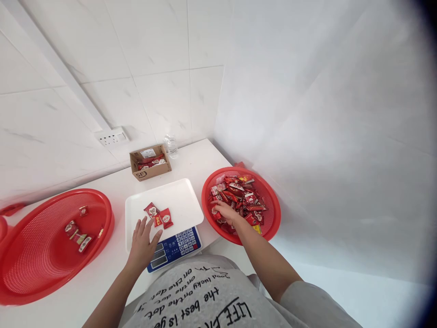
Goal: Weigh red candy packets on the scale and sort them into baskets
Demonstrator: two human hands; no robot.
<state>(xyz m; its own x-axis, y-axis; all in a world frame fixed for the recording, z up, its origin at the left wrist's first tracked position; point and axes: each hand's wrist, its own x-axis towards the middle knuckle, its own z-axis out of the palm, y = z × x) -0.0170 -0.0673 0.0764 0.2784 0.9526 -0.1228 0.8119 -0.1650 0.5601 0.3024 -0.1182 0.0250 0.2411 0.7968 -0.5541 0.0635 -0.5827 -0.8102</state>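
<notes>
My left hand (142,243) lies open and flat on the front edge of the white scale tray (180,196), fingers spread just short of three red candy packets (159,215) on it. Beneath the tray shows the scale's blue keypad (180,243). My right hand (226,212) reaches into the red basket (273,218) on the right, which is full of red wrapped candies (239,193). Its fingers curl down among the wrappers, and what they hold is hidden.
A large red basket (41,273) at the left holds a few candies (78,232). A cardboard box (150,163) with candies and a small plastic bottle (171,146) stand by the tiled wall. A wall socket (111,135) is above. The table's right edge runs past the right basket.
</notes>
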